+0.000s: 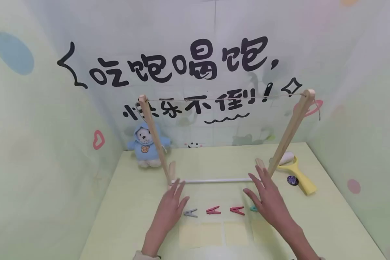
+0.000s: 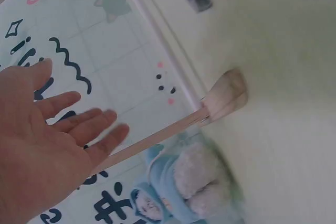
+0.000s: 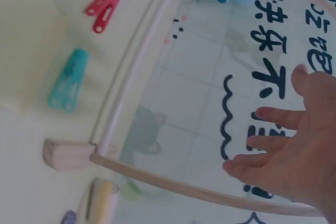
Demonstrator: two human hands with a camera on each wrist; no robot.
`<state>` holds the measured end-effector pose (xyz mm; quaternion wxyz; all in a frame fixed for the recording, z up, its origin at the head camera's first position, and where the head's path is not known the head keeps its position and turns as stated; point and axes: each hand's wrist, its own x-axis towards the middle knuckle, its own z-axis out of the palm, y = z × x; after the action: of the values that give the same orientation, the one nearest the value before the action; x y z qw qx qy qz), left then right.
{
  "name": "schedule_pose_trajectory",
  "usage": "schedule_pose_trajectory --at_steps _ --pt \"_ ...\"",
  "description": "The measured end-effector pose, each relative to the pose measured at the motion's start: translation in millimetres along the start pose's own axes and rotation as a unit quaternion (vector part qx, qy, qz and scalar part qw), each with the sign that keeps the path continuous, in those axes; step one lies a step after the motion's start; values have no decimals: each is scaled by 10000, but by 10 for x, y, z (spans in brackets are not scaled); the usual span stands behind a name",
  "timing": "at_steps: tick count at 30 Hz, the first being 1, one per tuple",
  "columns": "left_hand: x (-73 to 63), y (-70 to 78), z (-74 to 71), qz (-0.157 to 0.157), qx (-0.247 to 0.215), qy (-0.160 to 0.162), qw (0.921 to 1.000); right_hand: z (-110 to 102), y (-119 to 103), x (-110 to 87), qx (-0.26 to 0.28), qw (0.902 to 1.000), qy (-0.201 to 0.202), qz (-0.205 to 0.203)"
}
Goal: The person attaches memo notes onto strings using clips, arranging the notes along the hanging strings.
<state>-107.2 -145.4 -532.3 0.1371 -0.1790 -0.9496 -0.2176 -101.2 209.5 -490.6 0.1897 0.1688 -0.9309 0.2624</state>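
Wooden frame (image 1: 287, 139) stands on the tabletop (image 1: 123, 220) — two posts leaning outward toward the top, white rod (image 1: 214, 180) across the bottom, thin string (image 1: 195, 99) between the post tops, a loose end hanging at the right one.

Left hand (image 1: 171, 206): fingers spread, grips nothing, near the left post's base. Right hand (image 1: 269, 200): same, near the right post's base. Can't tell if either touches the frame.

In front of the rod, a row of clips between the hands: grey clip (image 1: 190, 212), two red ones, teal clip (image 3: 69, 80). In the head view the right hand partly covers the teal one. Nearer the person, pale yellow paper notes (image 1: 236, 233) lie flat in a row.

Plush toy (image 1: 146, 153) in a blue hoodie sits behind the left post. Right side — yellow-handled roller (image 1: 300, 175), dark purple disc (image 1: 292, 180) just beside it. Printed backdrop (image 1: 182, 21) behind, black lettering.
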Motion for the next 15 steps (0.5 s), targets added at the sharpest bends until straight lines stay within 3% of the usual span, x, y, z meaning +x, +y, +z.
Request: schedule_pose_trajectory --at_steps 3,5,9,12,15 --pt "-220 5 134 -542 21 -120 9985 240 -2 -29 175 9992 321 -168" --pt "-374 -2 195 -1062 -10 -331 9938 383 -21 -60 240 9994 209 -144" --pt "-656 -59 304 -1954 -615 -1002 9737 611 -94 -112 346 9991 -259 -5" --pt "-796 -120 376 -2210 -1313 -1381 9565 749 -168 -113 442 9968 -661 81" --pt "-857 -172 416 -2225 -1740 -1458 9481 889 -269 -70 575 9935 -980 121"
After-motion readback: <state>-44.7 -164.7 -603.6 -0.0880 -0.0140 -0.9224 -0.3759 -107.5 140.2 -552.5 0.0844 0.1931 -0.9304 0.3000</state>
